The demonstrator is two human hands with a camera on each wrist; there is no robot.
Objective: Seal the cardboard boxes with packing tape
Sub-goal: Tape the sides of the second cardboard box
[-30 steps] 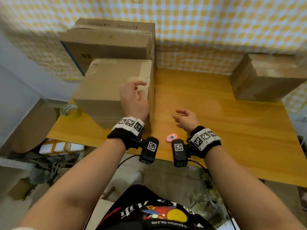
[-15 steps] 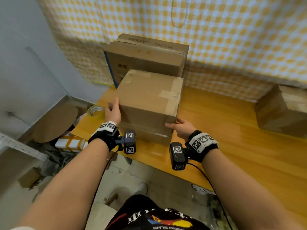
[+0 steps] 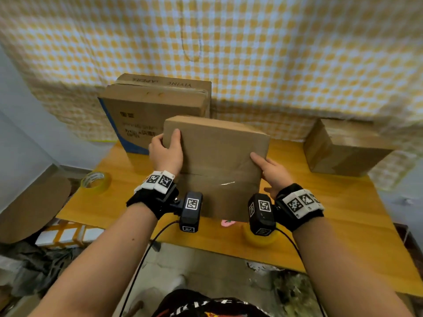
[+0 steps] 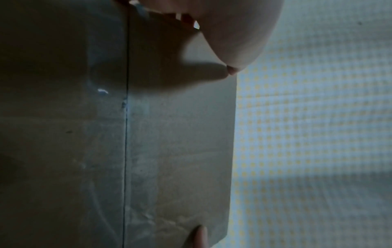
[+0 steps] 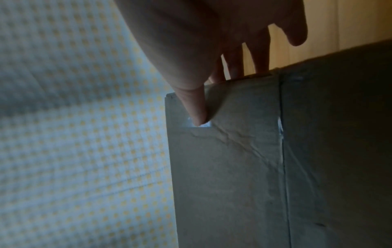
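A plain cardboard box point(image 3: 217, 154) is held tilted over the middle of the wooden table point(image 3: 343, 213), its seam face turned toward me. Clear tape point(image 3: 225, 186) glints along that seam. My left hand point(image 3: 166, 154) grips the box's left edge, thumb on the near face. My right hand point(image 3: 272, 172) grips the right edge, thumb on the face and fingers behind. In the left wrist view the thumb point(image 4: 233, 42) lies at the edge of the box point(image 4: 169, 151). In the right wrist view the thumb point(image 5: 197, 109) presses the box point(image 5: 233, 167) near its corner.
A large printed box point(image 3: 155, 110) stands at the back left against the checked cloth. Another box point(image 3: 343, 152) sits at the back right. One tape roll point(image 3: 96, 181) lies at the table's left edge. A yellowish roll point(image 3: 261, 240) and a small pink object point(image 3: 227, 223) sit near the front edge.
The box has come from the table's left side to the middle, lifted and tipped with its seam face toward me. Both hands moved from its lower corners to its side edges.
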